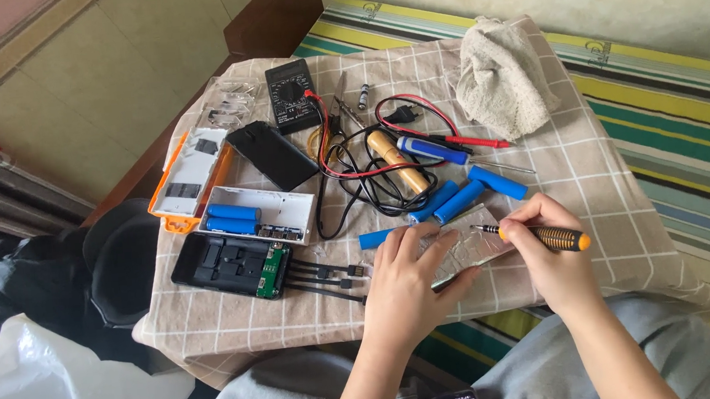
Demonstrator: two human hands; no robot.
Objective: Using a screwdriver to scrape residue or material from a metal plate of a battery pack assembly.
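My left hand (407, 275) presses flat on a silvery foil-like sheet (481, 244) lying on the checked tablecloth (597, 163). My right hand (545, 252) grips a screwdriver (544, 236) with an orange and black handle, its tip resting on the sheet. Several blue cylindrical battery cells (456, 200) lie just beyond the sheet. An open black case with a green circuit board (232, 266) and short cables sits left of my left hand.
A white case holding two blue cells (255, 216), an orange-edged white shell (189, 179), a black cover (271, 154), a multimeter (292, 95) with red and black leads, a wooden-handled soldering iron (398, 161), scissors (338, 108), a cloth (497, 74), a white bag (41, 393).
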